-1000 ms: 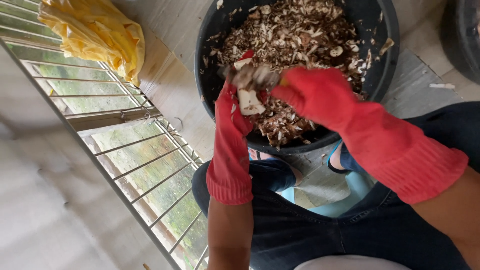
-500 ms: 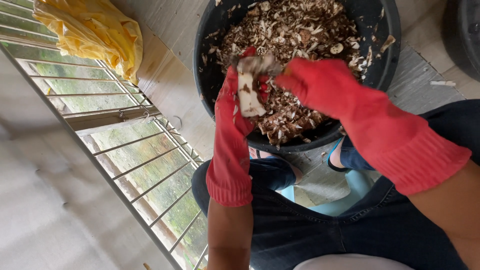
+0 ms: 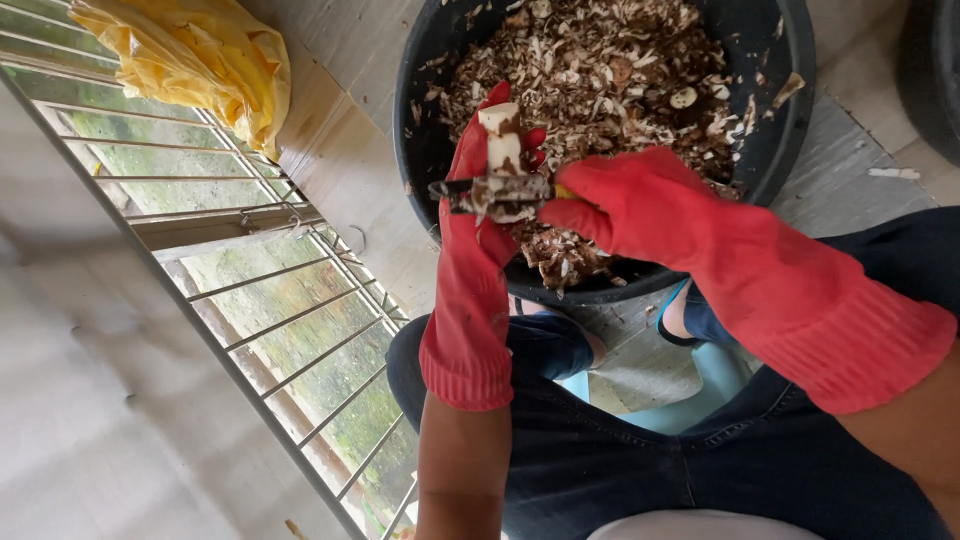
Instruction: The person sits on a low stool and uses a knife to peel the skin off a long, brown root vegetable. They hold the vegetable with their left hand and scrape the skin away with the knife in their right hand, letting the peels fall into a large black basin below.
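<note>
Both my hands wear red rubber gloves. My left hand (image 3: pixel 478 230) grips a pale, partly peeled root (image 3: pixel 500 140) upright over a black tub (image 3: pixel 790 110). My right hand (image 3: pixel 625 200) holds a knife (image 3: pixel 475 190) whose dark blade lies across the root, with a strip of brown peel on it. The tub is heaped with brown and white peelings (image 3: pixel 600 70). My lap in dark jeans is below.
A crumpled yellow plastic bag (image 3: pixel 190 60) lies at the top left beside a metal window grille (image 3: pixel 250 290). Another dark container (image 3: pixel 935 70) stands at the right edge. A blue sandal (image 3: pixel 690 330) shows on the floor under the tub.
The root has been turned upright in my left hand, and the knife blade now lies across its lower part with peel on it.
</note>
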